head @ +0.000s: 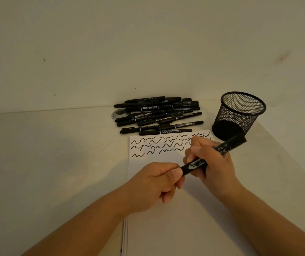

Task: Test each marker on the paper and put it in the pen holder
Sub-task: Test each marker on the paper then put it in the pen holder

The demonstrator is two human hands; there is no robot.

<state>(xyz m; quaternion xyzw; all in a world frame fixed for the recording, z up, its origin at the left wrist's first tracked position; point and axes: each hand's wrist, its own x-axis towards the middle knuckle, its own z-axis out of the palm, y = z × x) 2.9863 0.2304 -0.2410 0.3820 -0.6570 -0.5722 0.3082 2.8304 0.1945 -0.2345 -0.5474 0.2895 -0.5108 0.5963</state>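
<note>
Dim warm light, soft shadows, wide-angle edge distortion.

A plain desk or office-type writing station, dimly lit. A pale tabletop (55, 163) meets a bare, lightly scuffed wall (148, 43) across the upper half of the frame; on it lie office supplies: a heap of black twin-tip markers (157, 115) at centre, a black wire-mesh pen holder (240, 115) at right, and white paper (157, 228) bearing ink squiggles in the lower centre.
</note>
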